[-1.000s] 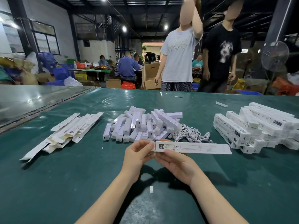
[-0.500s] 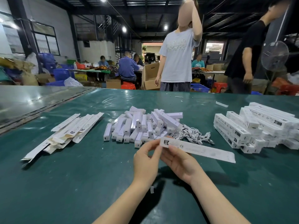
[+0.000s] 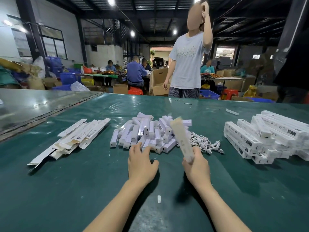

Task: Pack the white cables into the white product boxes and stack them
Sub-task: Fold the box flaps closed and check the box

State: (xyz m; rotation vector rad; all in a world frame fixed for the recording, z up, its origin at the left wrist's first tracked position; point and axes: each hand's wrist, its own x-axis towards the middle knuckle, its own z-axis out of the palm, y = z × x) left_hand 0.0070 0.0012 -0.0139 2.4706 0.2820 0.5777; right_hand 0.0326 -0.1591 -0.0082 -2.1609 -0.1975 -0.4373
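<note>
My right hand grips the near end of a long white product box, which stands tilted up and away, blurred by motion. My left hand hovers with relaxed fingers at the near edge of a heap of small white inner boxes in the middle of the green table; it holds nothing. A tangle of white cables lies just right of that heap. Flat unfolded box sleeves lie at the left. Packed white product boxes are stacked at the right.
A person in a light T-shirt stands at the table's far edge. A dark-clothed person is at the far right. Small white scraps lie on the table. Cardboard cartons and seated workers fill the background.
My left hand let go of the long box and moved left and forward to the heap of small boxes. My right hand swung the box from lying sideways to pointing up and away.
</note>
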